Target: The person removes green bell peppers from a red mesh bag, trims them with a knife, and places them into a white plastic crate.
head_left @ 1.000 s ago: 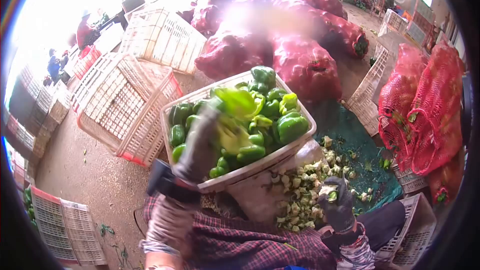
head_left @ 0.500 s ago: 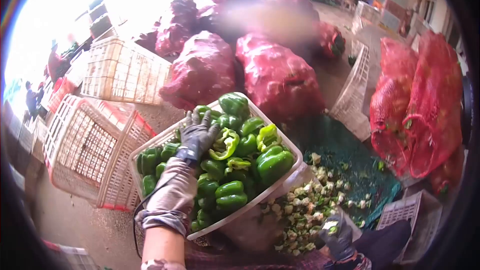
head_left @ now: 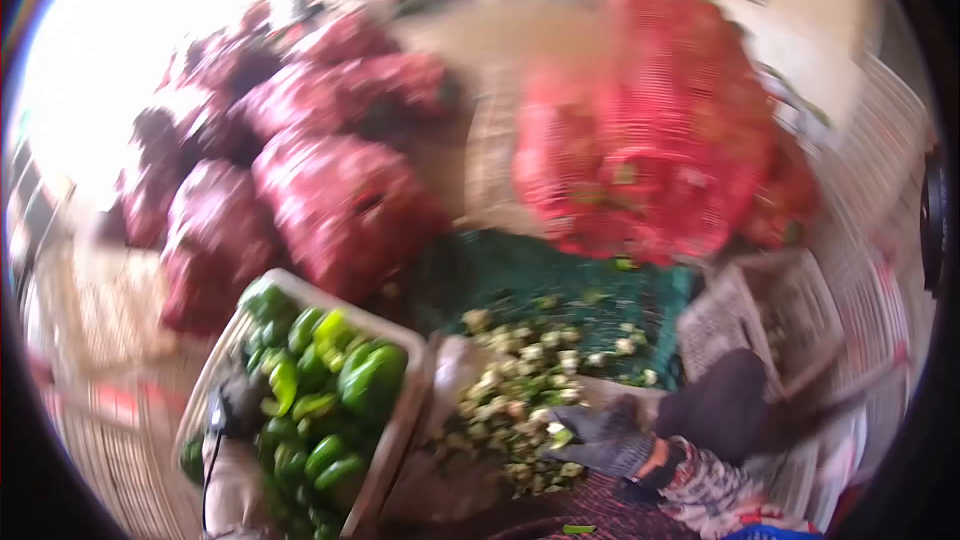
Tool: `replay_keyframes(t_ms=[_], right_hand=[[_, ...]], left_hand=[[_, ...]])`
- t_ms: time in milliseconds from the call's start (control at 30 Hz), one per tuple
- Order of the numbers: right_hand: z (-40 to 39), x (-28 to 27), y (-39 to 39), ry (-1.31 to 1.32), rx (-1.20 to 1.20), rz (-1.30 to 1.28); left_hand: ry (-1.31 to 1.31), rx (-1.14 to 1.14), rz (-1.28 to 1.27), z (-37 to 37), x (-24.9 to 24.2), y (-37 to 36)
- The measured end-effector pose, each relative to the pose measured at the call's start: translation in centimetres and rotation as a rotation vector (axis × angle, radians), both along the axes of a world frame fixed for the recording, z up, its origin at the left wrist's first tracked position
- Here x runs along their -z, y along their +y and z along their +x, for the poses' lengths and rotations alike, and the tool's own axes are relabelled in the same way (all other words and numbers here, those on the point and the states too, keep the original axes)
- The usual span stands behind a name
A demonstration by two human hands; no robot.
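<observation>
In a pale plastic crate (head_left: 415,365) at lower left lie many green bell peppers (head_left: 370,380), some cut or broken, with lighter yellow-green pieces (head_left: 284,386) among them. My left hand (head_left: 240,404), in a dark glove, is down on the peppers at the crate's left side; its fingers are smeared by motion. Over a heap of pale pepper cores (head_left: 515,370) at lower middle, my gloved right hand (head_left: 605,440) points left. A small pale-green pepper core (head_left: 561,433) shows between its fingertips and thumb.
Red mesh sacks (head_left: 335,205) stand behind the crate, and tall red sacks (head_left: 665,130) rise at the right. A green sheet (head_left: 480,265) lies beyond the cores. An empty-looking plastic crate (head_left: 805,310) and stacked crates are at right; more crates (head_left: 110,445) stand left.
The view has swung right, so the pepper crate sits further left and lower. My left hand stays on the peppers. My right hand has turned, fingers now pointing left over the cores.
</observation>
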State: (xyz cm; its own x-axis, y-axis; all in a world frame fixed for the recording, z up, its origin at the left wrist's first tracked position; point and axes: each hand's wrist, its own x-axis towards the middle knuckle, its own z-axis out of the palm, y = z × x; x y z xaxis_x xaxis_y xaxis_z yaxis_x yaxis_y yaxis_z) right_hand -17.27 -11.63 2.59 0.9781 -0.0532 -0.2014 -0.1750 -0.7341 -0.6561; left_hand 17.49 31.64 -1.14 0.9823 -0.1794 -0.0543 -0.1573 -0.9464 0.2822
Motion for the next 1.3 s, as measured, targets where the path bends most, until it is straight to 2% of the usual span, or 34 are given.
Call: replay_keyframes(t_ms=[33,100,167,200,233,267,300,367,433,467,500,533,567,733,833,967,1100,1200,1300], right_hand=[[-0.6,0.7,-1.3,-0.180,-0.082,-0.044],[-0.2,-4.5,-3.3,0.223,0.005,-0.113],[-1.1,-2.3,-5.3,-0.054,-0.038,-0.324],[-1.0,-3.6,-6.3,0.019,-0.138,-0.344],[-1.6,-0.4,-7.5,-0.477,-0.189,-0.361],[-3.0,2.3,-9.1,-0.343,-0.186,-0.388],[-3.2,-0.4,-9.6,-0.214,-0.181,-0.420],[-4.1,-7.4,-10.1,-0.134,-0.048,-0.247],[-4.2,-10.1,-11.6,-0.146,0.151,-0.093],[-3.4,-7.3,-15.6,-0.391,0.162,-0.460],[-3.0,-7.6,-18.0,-0.486,0.349,-0.437],[-2.5,-7.8,-20.3,-0.591,0.532,-0.393],[-2.4,-11.1,-20.8,-0.537,0.876,0.063],[2.9,-7.9,-31.9,-0.546,1.210,0.469],[5.3,-4.9,-34.6,-0.507,1.350,0.749],[6.6,-3.3,-34.3,-0.580,1.299,0.843],[2.8,-4.2,-32.3,-0.666,1.121,0.971],[-1.5,-4.9,-30.7,-0.742,0.892,1.101],[-5.6,-4.5,-28.6,-0.772,0.473,1.267]], left_hand=[[-0.018,-0.006,0.021,0.2,0.0,-0.3],[-0.040,-0.034,0.062,0.0,-0.4,-0.8],[-0.048,-0.060,0.077,-0.2,-0.9,-1.2],[-0.046,-0.071,0.082,-0.5,-1.1,-1.3],[-0.047,-0.072,0.080,-0.4,-1.6,-1.7],[-0.053,-0.056,0.060,-0.3,-2.2,-2.0],[-0.071,-0.036,0.042,-0.1,-3.0,-2.9],[-0.120,0.119,-0.152,0.8,-4.3,-4.5],[-0.290,0.122,-0.133,2.1,-3.9,-6.4],[-0.425,0.168,-0.162,3.6,-2.7,-7.0],[-0.463,0.168,-0.165,4.6,-1.9,-7.7],[-0.448,0.152,-0.144,5.6,-1.1,-8.7],[-0.425,0.142,-0.121,6.4,-0.6,-9.5],[-0.311,0.071,0.003,8.2,1.4,-12.9],[-0.280,0.056,0.020,8.5,1.1,-13.8],[-0.266,0.041,0.022,8.5,0.6,-14.2],[-0.262,0.030,0.006,7.9,0.5,-13.6],[-0.334,0.021,-0.063,7.5,0.1,-13.6],[-0.489,0.139,-0.297,5.5,-1.1,-16.1]])
